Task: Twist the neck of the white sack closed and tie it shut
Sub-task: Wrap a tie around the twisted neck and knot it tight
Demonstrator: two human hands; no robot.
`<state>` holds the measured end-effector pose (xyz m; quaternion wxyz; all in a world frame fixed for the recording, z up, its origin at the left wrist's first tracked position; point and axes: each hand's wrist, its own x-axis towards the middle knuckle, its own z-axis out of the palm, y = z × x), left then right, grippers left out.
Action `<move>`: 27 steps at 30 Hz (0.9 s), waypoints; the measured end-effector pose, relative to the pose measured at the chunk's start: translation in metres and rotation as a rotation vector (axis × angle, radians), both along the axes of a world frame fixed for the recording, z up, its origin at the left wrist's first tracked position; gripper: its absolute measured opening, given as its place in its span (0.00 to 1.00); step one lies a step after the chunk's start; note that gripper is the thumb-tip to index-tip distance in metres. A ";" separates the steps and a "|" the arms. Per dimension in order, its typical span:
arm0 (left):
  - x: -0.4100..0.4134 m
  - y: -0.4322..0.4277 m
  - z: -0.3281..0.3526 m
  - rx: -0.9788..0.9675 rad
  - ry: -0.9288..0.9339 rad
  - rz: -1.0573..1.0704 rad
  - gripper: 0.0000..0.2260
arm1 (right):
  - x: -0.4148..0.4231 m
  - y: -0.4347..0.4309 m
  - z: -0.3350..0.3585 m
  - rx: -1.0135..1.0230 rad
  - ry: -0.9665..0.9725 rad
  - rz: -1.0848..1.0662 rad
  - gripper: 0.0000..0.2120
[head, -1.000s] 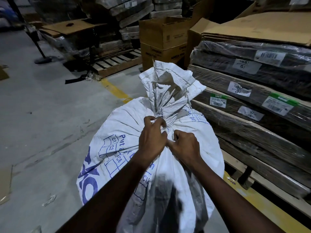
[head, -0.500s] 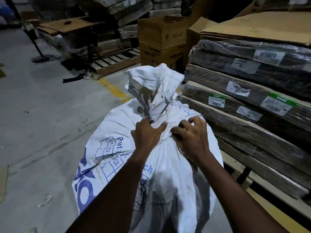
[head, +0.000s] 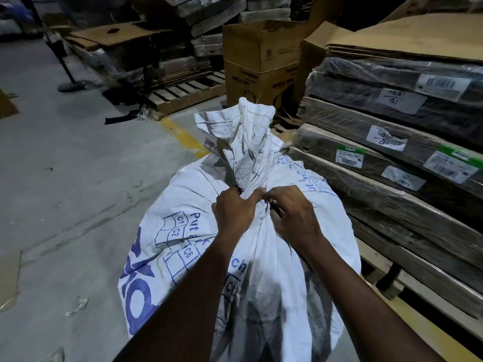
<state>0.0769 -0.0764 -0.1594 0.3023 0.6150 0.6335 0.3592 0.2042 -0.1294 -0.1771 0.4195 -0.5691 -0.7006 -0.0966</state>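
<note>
While the full sack (head: pixel 261 257) stands on the floor (head: pixel 65 178) beside stacked bundles (head: pixel 392 152), its gathered neck (head: pixel 248 158) rises upright; left hand (head: pixel 234 212) grips it, right hand (head: pixel 291 214) pinches a white tie (head: pixel 262 210).

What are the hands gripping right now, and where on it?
The left hand clamps the gathered neck of the white woven sack. The right hand pinches a thin white tie at that neck.
</note>
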 end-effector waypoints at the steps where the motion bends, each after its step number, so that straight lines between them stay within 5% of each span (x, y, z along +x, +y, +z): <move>1: 0.000 0.000 -0.001 0.005 0.004 0.001 0.22 | 0.000 0.000 -0.001 -0.015 -0.006 -0.011 0.12; 7: 0.000 0.002 -0.006 0.012 0.013 -0.003 0.26 | 0.000 0.000 -0.007 -0.049 -0.130 -0.109 0.05; 19: 0.005 0.000 -0.008 0.034 0.107 -0.023 0.23 | 0.001 0.001 0.002 -0.409 -0.032 -0.074 0.08; 27: 0.004 -0.002 -0.005 0.050 0.125 -0.025 0.23 | -0.009 -0.012 -0.010 -0.295 0.040 -0.212 0.08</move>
